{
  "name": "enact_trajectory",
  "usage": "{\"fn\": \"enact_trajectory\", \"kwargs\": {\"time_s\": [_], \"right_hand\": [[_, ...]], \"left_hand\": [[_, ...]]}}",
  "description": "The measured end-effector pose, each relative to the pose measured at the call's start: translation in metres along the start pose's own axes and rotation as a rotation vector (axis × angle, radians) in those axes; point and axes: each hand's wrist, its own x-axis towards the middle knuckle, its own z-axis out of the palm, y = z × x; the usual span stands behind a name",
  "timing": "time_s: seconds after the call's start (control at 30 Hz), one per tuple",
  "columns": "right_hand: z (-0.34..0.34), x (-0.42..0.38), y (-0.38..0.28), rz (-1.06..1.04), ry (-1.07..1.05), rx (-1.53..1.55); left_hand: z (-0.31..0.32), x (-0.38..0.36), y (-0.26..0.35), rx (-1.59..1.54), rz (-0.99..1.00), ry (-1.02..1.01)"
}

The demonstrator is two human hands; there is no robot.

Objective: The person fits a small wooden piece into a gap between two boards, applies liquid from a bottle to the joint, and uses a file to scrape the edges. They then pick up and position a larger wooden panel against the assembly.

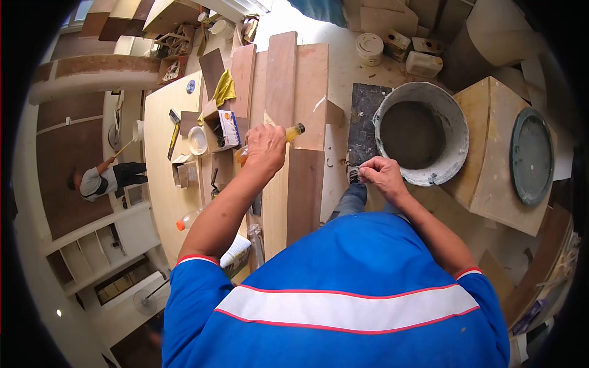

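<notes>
My left hand (267, 147) is wrapped around a clear bottle (295, 132) of amber liquid. The bottle lies tilted across my palm, its dark-tipped end pointing right over the wooden boards (281, 80). My fingers cover its middle. On the other side, my right hand (381, 175) is closed in a pinch beside the rim of a large bucket (385, 98) that holds grey, murky contents. What sits between those fingertips, if anything, is too small to make out.
Left of the boards, a workbench (161, 122) carries an open box (228, 130), a yellow cloth (225, 88) and a bottle with an orange cap (181, 224). A round lid (532, 156) leans on a wooden box (469, 147). Another person (95, 183) holds a pole at far left.
</notes>
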Motion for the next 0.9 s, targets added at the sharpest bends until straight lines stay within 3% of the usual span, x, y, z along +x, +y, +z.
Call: {"fn": "enact_trajectory", "kwargs": {"time_s": [0.27, 0.43, 0.57, 0.73, 0.9], "right_hand": [[-0.008, -0.004, 0.007, 0.006, 0.046, -0.079], [-0.015, -0.006, 0.018, 0.007, 0.101, -0.065], [-0.020, -0.007, 0.014, 0.021, 0.095, -0.029], [-0.029, -0.008, 0.017, 0.063, 0.110, 0.004], [-0.028, -0.006, 0.016, 0.079, 0.093, -0.054]], "left_hand": [[-0.005, 0.042, 0.013, 0.136, 0.063, 0.020], [-0.033, 0.062, -0.014, 0.099, -0.022, 0.087], [-0.046, 0.060, -0.046, -0.017, -0.141, -0.036], [-0.028, 0.056, -0.095, 0.153, -0.257, -0.139], [-0.009, 0.084, -0.121, 0.297, -0.204, -0.113]]}}
